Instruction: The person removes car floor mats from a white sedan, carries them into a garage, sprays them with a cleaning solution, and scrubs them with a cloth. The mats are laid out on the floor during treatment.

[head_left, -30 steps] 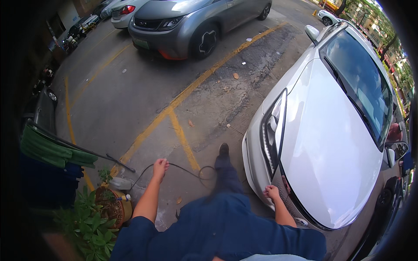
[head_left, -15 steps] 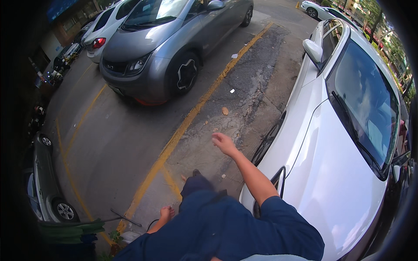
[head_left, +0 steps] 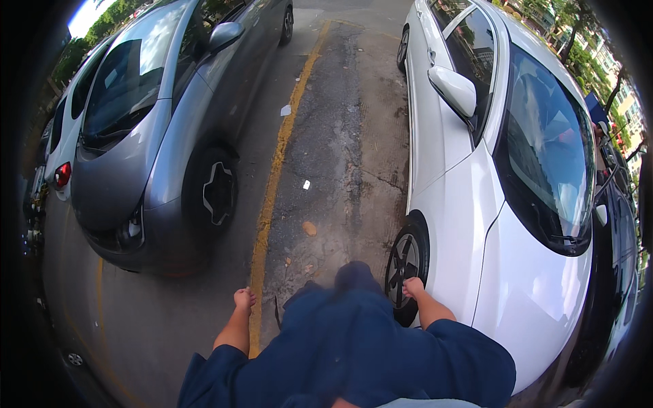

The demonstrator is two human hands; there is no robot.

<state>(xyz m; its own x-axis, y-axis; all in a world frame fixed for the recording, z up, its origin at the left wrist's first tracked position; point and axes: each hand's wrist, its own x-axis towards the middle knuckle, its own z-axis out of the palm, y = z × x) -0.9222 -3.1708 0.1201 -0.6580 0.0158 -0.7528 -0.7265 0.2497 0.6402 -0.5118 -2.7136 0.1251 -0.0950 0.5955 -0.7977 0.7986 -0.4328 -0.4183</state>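
Note:
My left hand (head_left: 245, 298) hangs beside the yellow painted line (head_left: 267, 217), its fingers curled in and nothing visible in them. On the other side, my right hand (head_left: 413, 287) is also closed, with no object showing in it. It overlaps the front wheel (head_left: 404, 262) of the white car (head_left: 454, 231) in the view; whether it touches cannot be told. Between the hands, my dark blue shirt (head_left: 347, 340) covers much of the lower view.
A grey car (head_left: 177, 115) stands to the left, its front wheel (head_left: 219, 192) near the yellow line. The pavement strip (head_left: 333, 156) between the cars is cracked, with a brown leaf (head_left: 309, 228) and white scraps on it. A dark car (head_left: 609, 272) is at the far right.
I have moved forward and the view has turned right, into the gap between the two cars. My right hand has dropped back to my side; my left hand has come further forward.

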